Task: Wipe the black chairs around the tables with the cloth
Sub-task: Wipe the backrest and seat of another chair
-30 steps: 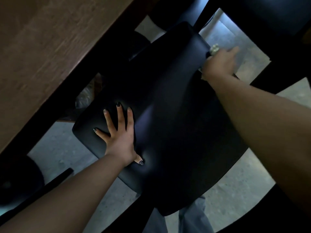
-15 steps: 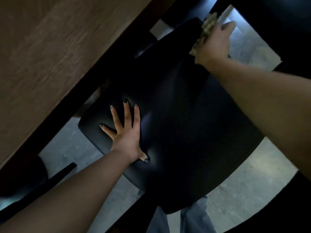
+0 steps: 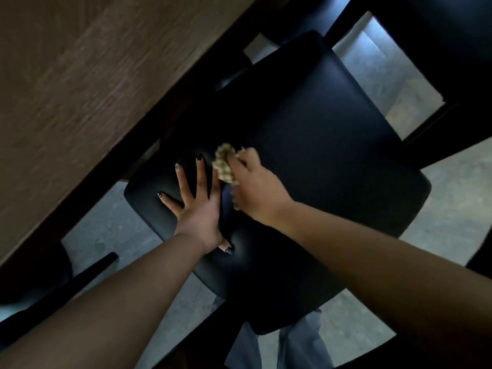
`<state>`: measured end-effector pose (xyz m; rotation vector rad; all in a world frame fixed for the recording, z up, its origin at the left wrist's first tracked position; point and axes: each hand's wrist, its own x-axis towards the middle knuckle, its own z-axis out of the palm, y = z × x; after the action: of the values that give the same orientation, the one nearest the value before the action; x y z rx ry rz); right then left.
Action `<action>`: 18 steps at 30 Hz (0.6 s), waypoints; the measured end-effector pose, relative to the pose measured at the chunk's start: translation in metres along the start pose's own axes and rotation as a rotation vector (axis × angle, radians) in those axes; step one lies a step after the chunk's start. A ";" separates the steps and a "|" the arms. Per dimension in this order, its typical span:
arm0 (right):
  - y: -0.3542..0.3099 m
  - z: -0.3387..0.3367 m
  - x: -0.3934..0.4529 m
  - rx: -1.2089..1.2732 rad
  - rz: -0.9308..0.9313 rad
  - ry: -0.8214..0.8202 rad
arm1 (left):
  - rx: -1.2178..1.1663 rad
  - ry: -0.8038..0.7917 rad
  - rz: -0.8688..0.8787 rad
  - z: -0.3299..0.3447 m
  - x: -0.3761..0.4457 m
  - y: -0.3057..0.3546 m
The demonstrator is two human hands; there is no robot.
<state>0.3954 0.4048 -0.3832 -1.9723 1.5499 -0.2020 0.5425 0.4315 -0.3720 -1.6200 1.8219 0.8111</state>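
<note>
A black chair (image 3: pixel 319 145) with a glossy padded seat fills the middle of the view, pushed partly under a wooden table. My left hand (image 3: pixel 198 206) lies flat on the seat's left part, fingers spread and straight. My right hand (image 3: pixel 253 187) sits just beside it near the seat's centre and grips a crumpled beige checked cloth (image 3: pixel 225 166), pressing it onto the seat. The cloth sticks out past my fingers and nearly touches my left hand's fingers.
The brown wooden table (image 3: pixel 80 89) with a dark edge runs diagonally across the upper left. Another black chair (image 3: pixel 447 49) stands at the upper right, and a dark chair part (image 3: pixel 32 288) at the lower left. Grey concrete floor (image 3: pixel 452 209) shows around the seat.
My right hand has swept the cloth from the seat's far right corner across to the centre, next to my left hand. My left hand has stayed flat on the seat.
</note>
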 end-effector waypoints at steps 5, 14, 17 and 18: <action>0.107 -0.060 -0.059 0.030 0.664 0.552 | -0.015 0.018 0.001 0.001 -0.001 0.000; 0.024 0.010 -0.064 -0.047 0.837 0.378 | -0.011 0.013 0.006 -0.002 -0.003 0.001; -0.036 0.050 -0.091 0.024 0.606 0.144 | -0.011 0.013 0.001 -0.002 -0.005 0.002; -0.051 0.055 -0.098 0.087 0.571 0.106 | -0.008 0.016 0.000 -0.002 -0.005 0.001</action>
<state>0.4342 0.5219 -0.3748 -1.3993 2.0627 -0.1326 0.5416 0.4334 -0.3668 -1.6361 1.8316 0.8079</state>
